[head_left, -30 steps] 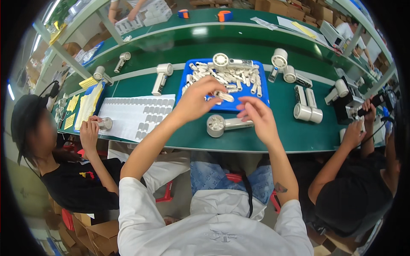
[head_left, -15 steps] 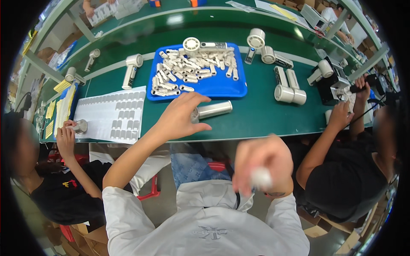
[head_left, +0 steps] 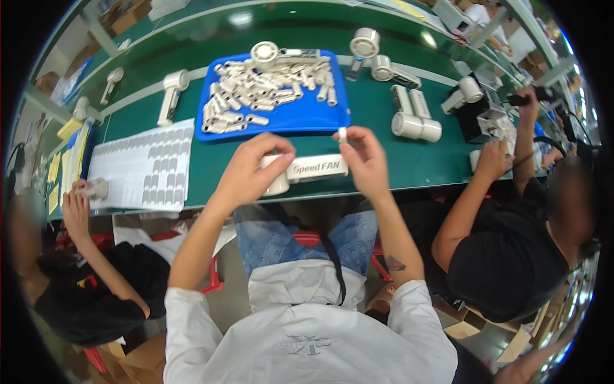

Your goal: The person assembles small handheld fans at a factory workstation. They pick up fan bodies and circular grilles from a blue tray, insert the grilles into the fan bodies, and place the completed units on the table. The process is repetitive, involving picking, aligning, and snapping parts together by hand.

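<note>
My left hand (head_left: 252, 168) is closed around the head end of a white handheld fan (head_left: 318, 168) at the table's near edge. The fan's handle points right, its printed side showing. Most of the fan's round head hides behind my fingers. By the handle's far end, my right hand (head_left: 366, 168) pinches a small white plastic piece (head_left: 342, 135) between thumb and forefinger. What exactly that piece is cannot be made out. Just beyond both hands, a blue tray (head_left: 320, 121) holds many similar elongated white parts (head_left: 262, 86).
Other handheld fans (head_left: 416, 126) stand or lie right of the tray, and another fan (head_left: 171, 96) is to its left. A sheet of grey labels (head_left: 137, 166) lies at left. Co-workers sit on both sides; a black device (head_left: 473, 121) stands before the right one.
My right hand has come up from near my lap to the fan's handle end, carrying the small white piece. My left hand has closed on the fan, whose printed side now shows.
</note>
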### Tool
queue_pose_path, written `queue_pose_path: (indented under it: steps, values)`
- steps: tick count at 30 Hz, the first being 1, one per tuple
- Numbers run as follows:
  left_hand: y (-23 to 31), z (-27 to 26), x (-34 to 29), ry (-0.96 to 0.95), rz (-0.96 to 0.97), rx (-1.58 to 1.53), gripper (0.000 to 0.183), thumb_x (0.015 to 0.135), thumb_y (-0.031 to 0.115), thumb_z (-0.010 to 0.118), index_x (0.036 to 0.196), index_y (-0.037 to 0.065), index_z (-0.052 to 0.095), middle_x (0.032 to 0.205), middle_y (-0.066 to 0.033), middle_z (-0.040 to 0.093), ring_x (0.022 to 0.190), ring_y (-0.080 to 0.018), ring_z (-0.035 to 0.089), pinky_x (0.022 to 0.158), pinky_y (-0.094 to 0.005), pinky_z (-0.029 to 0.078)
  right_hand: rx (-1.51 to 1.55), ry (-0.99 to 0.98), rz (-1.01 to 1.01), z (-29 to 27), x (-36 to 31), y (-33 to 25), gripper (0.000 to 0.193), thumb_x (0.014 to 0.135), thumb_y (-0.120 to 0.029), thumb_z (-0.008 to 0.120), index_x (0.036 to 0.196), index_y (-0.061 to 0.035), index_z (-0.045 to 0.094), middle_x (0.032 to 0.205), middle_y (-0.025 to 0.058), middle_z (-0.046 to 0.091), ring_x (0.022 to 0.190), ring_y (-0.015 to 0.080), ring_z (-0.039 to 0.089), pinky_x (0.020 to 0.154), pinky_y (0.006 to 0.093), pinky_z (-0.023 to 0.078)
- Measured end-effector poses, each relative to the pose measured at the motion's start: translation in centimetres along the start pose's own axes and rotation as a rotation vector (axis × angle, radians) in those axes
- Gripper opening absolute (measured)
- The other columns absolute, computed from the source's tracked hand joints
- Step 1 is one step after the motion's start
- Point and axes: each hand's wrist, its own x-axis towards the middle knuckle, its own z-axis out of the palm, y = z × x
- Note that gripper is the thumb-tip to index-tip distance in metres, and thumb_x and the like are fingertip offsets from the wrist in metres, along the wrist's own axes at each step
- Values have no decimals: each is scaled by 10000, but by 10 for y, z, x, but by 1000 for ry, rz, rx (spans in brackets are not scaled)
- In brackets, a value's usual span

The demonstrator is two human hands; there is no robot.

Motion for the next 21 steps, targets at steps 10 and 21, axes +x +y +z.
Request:
queue_pose_path:
  steps: [10, 21]
  values:
    - [9, 21, -20, 10, 61, -272, 743, 598, 231, 904, 1240, 61, 573, 1329, -138, 465, 1217, -265, 510, 989, -386, 463, -53, 286, 21, 23, 14, 37, 191, 950, -104, 628, 1101, -11, 558, 992, 45, 594, 860, 93, 576, 705, 245, 482]
    - [-52, 12, -21, 292, -303, -167, 320, 902, 279, 697, 1091, 22, 670, 956, -109, 693, 901, -185, 650, 787, -310, 515, -668, -101, -331, 30, 6, -6, 209, 816, -51, 714, 1022, -41, 678, 990, 103, 626, 916, 299, 611, 777, 374, 502]
